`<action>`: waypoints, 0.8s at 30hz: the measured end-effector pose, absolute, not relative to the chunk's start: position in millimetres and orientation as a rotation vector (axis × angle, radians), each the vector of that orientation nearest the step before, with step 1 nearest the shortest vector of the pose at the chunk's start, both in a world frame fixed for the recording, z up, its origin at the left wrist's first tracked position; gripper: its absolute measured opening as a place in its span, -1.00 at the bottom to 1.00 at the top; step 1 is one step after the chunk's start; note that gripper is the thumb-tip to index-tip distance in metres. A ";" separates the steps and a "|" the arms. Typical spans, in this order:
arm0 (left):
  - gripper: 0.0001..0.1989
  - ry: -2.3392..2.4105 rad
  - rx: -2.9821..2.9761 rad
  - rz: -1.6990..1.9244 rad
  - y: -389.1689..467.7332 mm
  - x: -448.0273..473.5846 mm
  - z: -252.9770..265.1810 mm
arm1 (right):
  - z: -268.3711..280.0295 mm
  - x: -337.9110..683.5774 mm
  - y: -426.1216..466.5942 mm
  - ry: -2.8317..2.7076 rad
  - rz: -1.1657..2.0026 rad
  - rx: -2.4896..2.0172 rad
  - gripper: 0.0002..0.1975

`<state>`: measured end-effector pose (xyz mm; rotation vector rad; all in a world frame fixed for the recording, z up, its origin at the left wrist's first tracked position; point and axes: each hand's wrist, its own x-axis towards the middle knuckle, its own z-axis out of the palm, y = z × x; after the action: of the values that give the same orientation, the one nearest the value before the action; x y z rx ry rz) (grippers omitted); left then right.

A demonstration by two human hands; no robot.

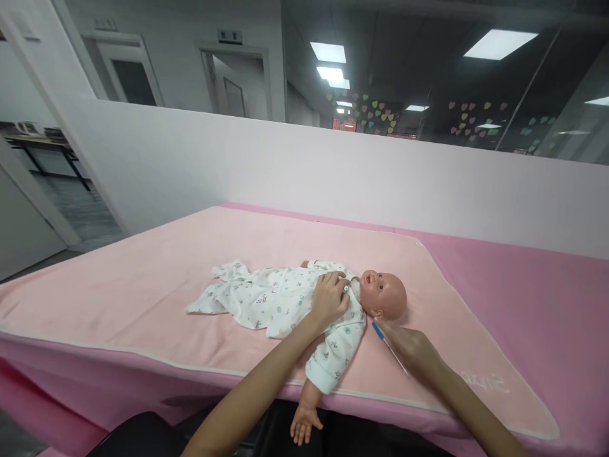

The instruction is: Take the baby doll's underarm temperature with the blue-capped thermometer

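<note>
A baby doll lies on its back, head to the right, dressed in a white printed sleeper with long empty legs. On its upper chest rests my left hand, fingers curled at the cloth just below the collar; a small round shiny thing shows by the fingers. My right hand is beside the doll's ear and neck, slightly blurred. From it sticks out a slim white stick with a blue end, the blue end pointing toward the doll's neck. The right fingertips are partly hidden. One doll arm hangs past the table's edge.
A pale pink blanket with a white border covers much of the pink table surface. Behind it stands a low white partition with glass above. A side table is visible at far left.
</note>
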<state>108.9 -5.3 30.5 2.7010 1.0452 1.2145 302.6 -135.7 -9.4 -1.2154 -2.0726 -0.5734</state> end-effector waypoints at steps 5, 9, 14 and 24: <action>-0.84 1.045 2.654 1.189 -3.6 100.9 30.7 | 12.0 245.7 -79.7 -1.912 -0.522 -1.054 -0.42; -0.86 0.999 2.595 1.176 2.6 97.6 32.4 | 20.2 208.1 -33.3 -1.728 -0.255 -1.167 -0.49; -0.88 0.931 2.516 1.109 10.1 94.2 33.8 | 11.4 192.7 -23.4 -1.450 -0.075 -1.168 -0.62; -0.85 0.935 2.271 1.041 5.4 93.3 37.6 | 2.1 192.9 -27.1 -1.477 0.067 -1.044 -0.54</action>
<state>93.3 5.4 37.6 2.2713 0.9354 1.0412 192.9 -27.1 2.1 -1.0437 -1.4772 0.0672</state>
